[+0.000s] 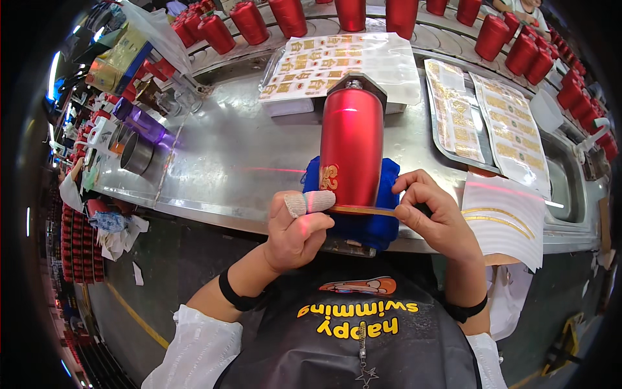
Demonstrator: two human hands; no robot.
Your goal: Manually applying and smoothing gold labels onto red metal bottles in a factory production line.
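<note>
A glossy red bottle [352, 139] lies on a blue cloth [387, 227], its base toward me and its neck in a dark angled holder [374, 84]. Near the base it bears a small gold decal [329, 177]. A thin gold strip [369, 211] runs across the base edge. My left hand [293, 233], a knitted cover on one finger, is closed at the strip's left end, that finger pressed to the bottle. The strip's right end is pinched between thumb and finger of my right hand [435, 217], apart from the bottle.
Gold decal sheets [340, 61] lie behind the bottle. On the right are a tray [457, 117] of decals and a white sheet [502, 217] with curved gold strips, beside a sink [570, 181]. A purple bottle [139, 122] and metal cup [137, 152] stand left. Red bottles [288, 16] line the back.
</note>
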